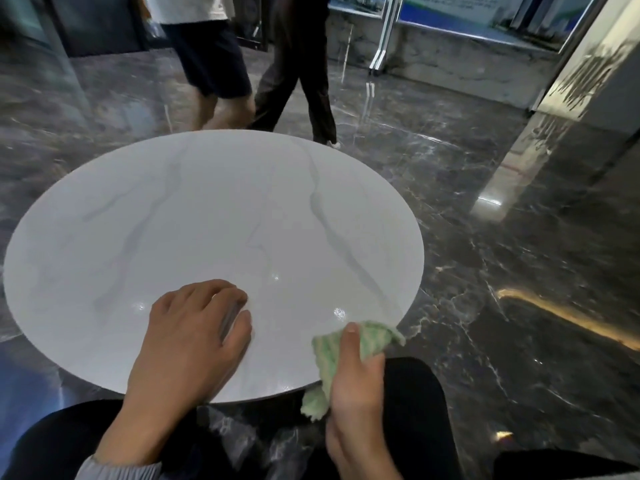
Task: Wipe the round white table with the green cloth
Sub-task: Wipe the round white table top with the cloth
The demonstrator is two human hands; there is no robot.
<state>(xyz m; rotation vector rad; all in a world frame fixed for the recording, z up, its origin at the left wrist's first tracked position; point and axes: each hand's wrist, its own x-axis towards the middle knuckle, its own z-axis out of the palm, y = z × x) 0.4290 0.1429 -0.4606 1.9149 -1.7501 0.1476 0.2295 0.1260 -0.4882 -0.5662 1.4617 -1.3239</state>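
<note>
The round white table (207, 216) with faint grey veins fills the middle of the view. My left hand (190, 337) rests palm down on its near part, fingers curled, holding nothing. My right hand (356, 386) is at the table's near right edge and grips the green cloth (367, 341). The cloth is crumpled; its upper part lies on the tabletop by the rim, and a loose end hangs below my hand past the edge.
Two people walk on the dark marble floor (485, 271) just behind the table's far edge: bare legs (221, 109) at the left and dark trousers (311, 98) to their right. A shiny pillar (540, 150) stands at the right. My dark-clad knees (422, 403) are under the near rim.
</note>
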